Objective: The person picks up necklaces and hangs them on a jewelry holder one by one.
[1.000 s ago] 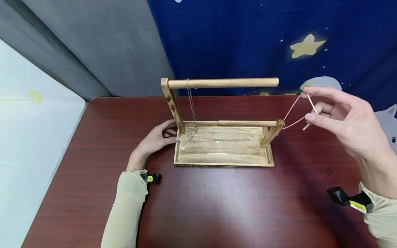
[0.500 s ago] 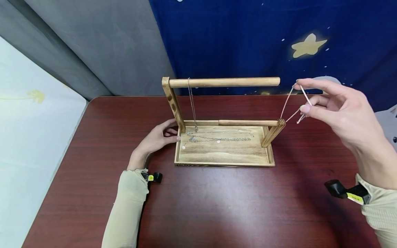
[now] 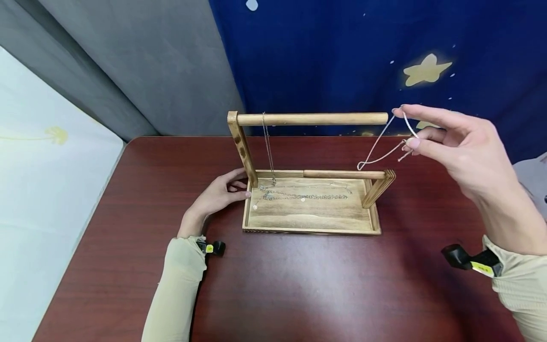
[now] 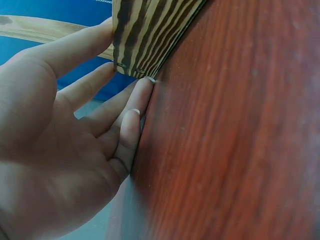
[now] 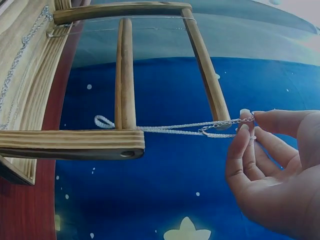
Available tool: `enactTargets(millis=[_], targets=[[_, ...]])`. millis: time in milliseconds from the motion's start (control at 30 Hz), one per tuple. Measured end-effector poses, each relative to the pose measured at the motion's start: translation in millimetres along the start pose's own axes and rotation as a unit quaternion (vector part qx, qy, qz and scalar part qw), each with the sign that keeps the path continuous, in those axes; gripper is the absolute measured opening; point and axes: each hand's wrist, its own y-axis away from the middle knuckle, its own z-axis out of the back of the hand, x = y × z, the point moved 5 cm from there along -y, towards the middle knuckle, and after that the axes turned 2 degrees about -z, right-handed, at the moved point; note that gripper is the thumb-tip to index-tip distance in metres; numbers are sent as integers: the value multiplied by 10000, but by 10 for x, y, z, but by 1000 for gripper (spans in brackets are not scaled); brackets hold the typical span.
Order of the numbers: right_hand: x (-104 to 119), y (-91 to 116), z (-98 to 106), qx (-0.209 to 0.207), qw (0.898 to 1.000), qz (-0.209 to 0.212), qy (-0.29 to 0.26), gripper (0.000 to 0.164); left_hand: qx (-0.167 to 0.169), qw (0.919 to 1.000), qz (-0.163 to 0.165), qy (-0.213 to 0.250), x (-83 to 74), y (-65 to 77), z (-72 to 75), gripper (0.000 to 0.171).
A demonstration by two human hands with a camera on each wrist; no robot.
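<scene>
A wooden jewelry stand [image 3: 307, 228] has a tray base, a high bar [image 3: 325, 118] and a low bar [image 3: 337, 174]. My left hand [image 3: 220, 192] holds its left end, thumb on the side and fingers around the back corner. My right hand [image 3: 461, 137] pinches a white cord necklace [image 5: 170, 132] between thumb and fingers, the upper strand over the index fingertip. The necklace's loop hangs beside the high bar's free end, its bottom just above the low bar. One thin necklace [image 3: 268, 147] hangs at the high bar's left; silver chains [image 3: 303, 196] lie in the tray.
The stand sits on a dark red wooden table [image 3: 299, 285]. Behind the table hang a grey curtain [image 3: 162, 61] and a blue curtain [image 3: 316, 57] with stars. A white surface [image 3: 38, 190] lies to the left.
My right hand has moved left with the necklace, bringing its loop from beyond the low bar's right end to above that bar. The left hand keeps its place on the stand.
</scene>
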Motion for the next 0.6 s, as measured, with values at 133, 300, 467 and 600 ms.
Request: enactTargets(millis=[133, 300, 467, 600], targets=[[9, -29, -38, -28, 9998, -78, 163, 51, -32, 10000, -37, -46, -22, 15, 1, 70], [21, -56, -85, 44, 9995, -77, 318, 47, -53, 10000, -76, -18, -20, 10, -4, 69], [21, -84, -144, 174, 9993, -102, 303, 50, -42, 9999, -158, 20, -7, 4, -4, 69], [25, -103, -190, 200, 9989, -165, 385, 50, -37, 9999, -104, 32, 4, 9, -8, 69]])
